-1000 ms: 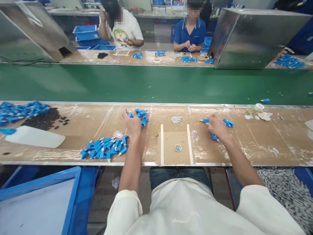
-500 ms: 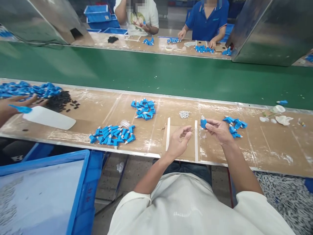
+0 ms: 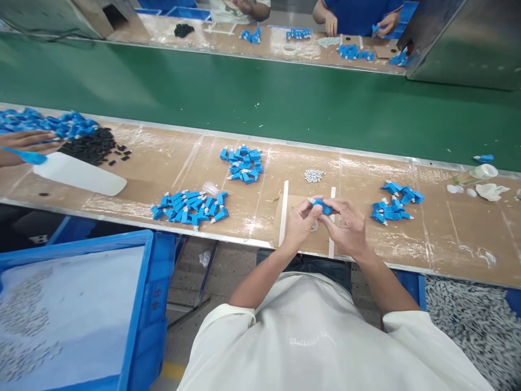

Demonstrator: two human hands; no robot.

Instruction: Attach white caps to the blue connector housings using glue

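Between my two hands is one small blue plastic part [image 3: 321,206] with a white tip. My left hand [image 3: 300,224] pinches its left end, and my right hand [image 3: 347,224] grips it from the right. Both hands are over a cardboard sheet [image 3: 303,247] edged by two white tape strips. A small heap of silvery beads [image 3: 313,176] lies just beyond them. To the right of my right hand is a loose pile of blue parts [image 3: 393,209]. Two further piles, a near one [image 3: 189,208] and a far one [image 3: 244,163], lie to the left.
At left, a co-worker's hand [image 3: 30,142] is by a black heap [image 3: 91,145] and a white scoop-like piece [image 3: 81,172]. A blue crate [image 3: 148,304] stands below the table edge. A clear cup [image 3: 484,172] lies right. Beyond the green belt [image 3: 264,114], two people work.
My right hand has brought the blue part leftward to my left hand, which has closed on it too. The view has tilted downward slightly.
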